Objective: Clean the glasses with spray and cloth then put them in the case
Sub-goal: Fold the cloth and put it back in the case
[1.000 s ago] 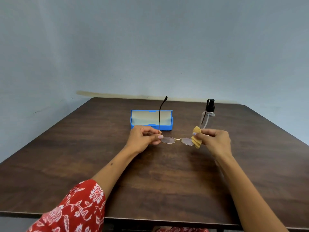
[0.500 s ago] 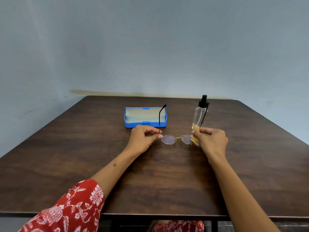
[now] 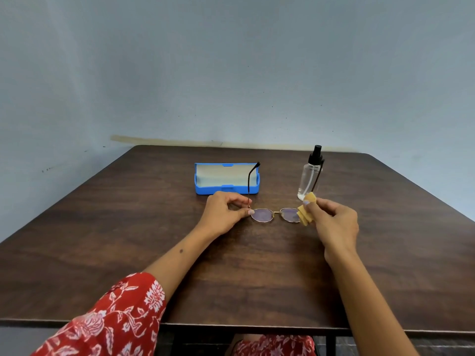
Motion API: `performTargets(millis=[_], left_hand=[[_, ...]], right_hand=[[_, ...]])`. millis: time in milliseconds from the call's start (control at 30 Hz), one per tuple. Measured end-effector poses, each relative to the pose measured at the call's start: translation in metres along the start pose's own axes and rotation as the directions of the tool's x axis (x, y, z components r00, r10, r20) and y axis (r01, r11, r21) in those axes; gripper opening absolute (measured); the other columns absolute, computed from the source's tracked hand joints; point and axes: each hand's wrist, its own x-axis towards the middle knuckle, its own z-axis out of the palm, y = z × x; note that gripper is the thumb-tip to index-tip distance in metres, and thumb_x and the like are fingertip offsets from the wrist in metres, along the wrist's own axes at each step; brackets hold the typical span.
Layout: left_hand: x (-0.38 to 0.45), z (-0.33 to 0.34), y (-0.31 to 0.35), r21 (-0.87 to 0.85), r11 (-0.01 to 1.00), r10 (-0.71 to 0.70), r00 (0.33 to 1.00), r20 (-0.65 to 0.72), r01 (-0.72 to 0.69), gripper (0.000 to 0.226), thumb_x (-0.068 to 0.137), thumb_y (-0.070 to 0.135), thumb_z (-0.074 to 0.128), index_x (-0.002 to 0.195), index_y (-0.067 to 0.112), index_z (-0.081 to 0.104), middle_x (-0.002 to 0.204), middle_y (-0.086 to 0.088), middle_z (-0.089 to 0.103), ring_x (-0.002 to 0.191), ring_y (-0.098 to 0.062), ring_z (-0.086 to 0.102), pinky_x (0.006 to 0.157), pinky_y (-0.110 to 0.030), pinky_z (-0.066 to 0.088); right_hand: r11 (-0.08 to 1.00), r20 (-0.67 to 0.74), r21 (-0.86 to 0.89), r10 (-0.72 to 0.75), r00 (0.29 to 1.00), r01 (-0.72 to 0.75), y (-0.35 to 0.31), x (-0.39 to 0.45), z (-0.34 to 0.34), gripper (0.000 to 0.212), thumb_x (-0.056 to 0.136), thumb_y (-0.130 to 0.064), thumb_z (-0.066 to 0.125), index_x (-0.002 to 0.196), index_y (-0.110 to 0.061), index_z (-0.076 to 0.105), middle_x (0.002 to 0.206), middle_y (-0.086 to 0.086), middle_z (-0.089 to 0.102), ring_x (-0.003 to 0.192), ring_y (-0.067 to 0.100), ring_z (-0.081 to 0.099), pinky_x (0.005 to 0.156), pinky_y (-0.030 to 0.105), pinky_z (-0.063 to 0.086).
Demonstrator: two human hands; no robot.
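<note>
Glasses [image 3: 275, 215] pinched by left hand [image 3: 225, 214], right hand [image 3: 334, 222] gripping cloth [image 3: 305, 214], dark wood table [image 3: 128, 240], bare blue-grey wall [image 3: 231, 73]

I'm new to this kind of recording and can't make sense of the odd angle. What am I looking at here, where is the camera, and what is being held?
There is no machine here: a person wears one wide-angle camera on the head, so you look forward and down along their own arms. The left hand pinches the glasses at the hinge by one lens, with both temple arms sticking up. The right hand presses a folded yellow cloth against the other lens, apparently wiping it. Both are held low over a dark wooden table; whether the glasses touch it cannot be told. Behind them stand an open blue case, nothing inside, and a clear spray bottle with a black nozzle, upright.
</note>
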Motion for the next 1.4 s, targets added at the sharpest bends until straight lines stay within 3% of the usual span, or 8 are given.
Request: performTargets(millis=[233, 367, 433, 700, 833, 1000, 1167, 1400], left_hand=[[0.001, -0.029, 0.001, -0.12, 0.99, -0.066, 0.995, 0.077, 0.075, 0.017, 0.076, 0.007, 0.073, 0.081, 0.023, 0.067, 0.079, 0.001, 0.072, 0.049, -0.002, 0.052, 0.048, -0.016, 0.045], [-0.002, -0.064, -0.001, -0.341, 0.87, -0.206, 0.891, 0.406, 0.356, 0.004, 0.074, 0.015, 0.074, 0.076, 0.014, 0.071, 0.079, -0.01, 0.071, 0.057, -0.013, 0.062, 0.05, -0.021, 0.052], [-0.003, -0.076, -0.004, -0.359, 0.823, -0.205, 0.819, 0.536, 0.441, 0.024, 0.068, 0.028, 0.078, 0.084, 0.012, 0.071, 0.084, -0.011, 0.071, 0.069, -0.018, 0.067, 0.058, -0.026, 0.056], [-0.001, -0.086, -0.009, -0.452, 0.775, -0.225, 0.861, 0.457, 0.442, 0.021, 0.065, 0.01, 0.073, 0.084, 0.009, 0.064, 0.071, -0.008, 0.07, 0.061, -0.015, 0.068, 0.056, -0.026, 0.058], [0.001, -0.091, -0.015, -0.52, 0.737, -0.223, 0.882, 0.415, 0.431, 0.022, 0.068, 0.009, 0.07, 0.09, 0.011, 0.069, 0.079, -0.008, 0.071, 0.068, -0.017, 0.068, 0.058, -0.028, 0.059], [0.002, -0.093, -0.017, -0.525, 0.746, -0.228, 0.897, 0.379, 0.411, 0.02, 0.08, 0.006, 0.059, 0.1, 0.004, 0.062, 0.08, -0.008, 0.065, 0.068, -0.014, 0.065, 0.061, -0.028, 0.058], [0.001, -0.094, -0.014, -0.543, 0.726, -0.223, 0.891, 0.396, 0.423, 0.007, 0.077, 0.006, 0.061, 0.084, 0.006, 0.062, 0.073, -0.006, 0.064, 0.062, -0.012, 0.064, 0.056, -0.027, 0.055], [-0.001, -0.093, -0.012, -0.541, 0.722, -0.236, 0.888, 0.394, 0.432, 0.005, 0.07, 0.011, 0.06, 0.075, 0.012, 0.06, 0.058, 0.005, 0.061, 0.048, -0.003, 0.055, 0.042, -0.012, 0.042]], right_hand=[[0.815, 0.524, 0.354, 0.234, 0.819, -0.459, -0.02, -0.036, 0.02, 0.017, 0.091, 0.0, 0.051, 0.08, -0.003, 0.065, 0.063, 0.006, 0.071, 0.055, 0.011, 0.067, 0.051, 0.023, 0.056], [0.751, 0.659, 0.341, 0.238, 0.714, -0.565, -0.019, -0.054, 0.049, 0.018, 0.092, 0.001, 0.048, 0.083, -0.001, 0.064, 0.068, 0.01, 0.07, 0.063, 0.016, 0.067, 0.057, 0.027, 0.059], [0.756, 0.693, 0.329, 0.213, 0.688, -0.566, -0.02, -0.059, 0.064, 0.021, 0.093, 0.0, 0.046, 0.085, -0.002, 0.065, 0.074, 0.011, 0.072, 0.066, 0.016, 0.068, 0.059, 0.026, 0.058], [0.906, 0.59, 0.232, 0.158, 0.792, -0.354, -0.029, -0.055, 0.11, 0.023, 0.094, -0.007, 0.045, 0.089, -0.015, 0.067, 0.081, 0.003, 0.069, 0.067, 0.009, 0.063, 0.057, 0.021, 0.052], [0.936, 0.598, 0.19, 0.128, 0.791, -0.295, -0.024, -0.05, 0.125, 0.039, 0.092, 0.0, 0.042, 0.112, -0.03, 0.057, 0.096, 0.008, 0.065, 0.074, 0.015, 0.063, 0.057, 0.025, 0.053], [0.973, 0.66, 0.11, 0.083, 0.747, -0.205, -0.016, -0.048, 0.129, 0.02, 0.091, -0.005, 0.053, 0.09, -0.021, 0.064, 0.098, 0.007, 0.067, 0.082, 0.013, 0.062, 0.059, 0.021, 0.052], [0.979, 0.586, 0.129, 0.055, 0.809, -0.16, -0.01, -0.047, 0.128, 0.003, 0.085, -0.012, 0.065, 0.083, -0.015, 0.064, 0.095, 0.009, 0.068, 0.09, 0.019, 0.064, 0.08, 0.038, 0.055], [0.946, 0.491, 0.265, 0.032, 0.871, -0.185, -0.025, -0.048, 0.124, 0.006, 0.082, -0.003, 0.068, 0.083, -0.007, 0.063, 0.089, 0.012, 0.068, 0.074, 0.019, 0.067, 0.052, 0.021, 0.054]])
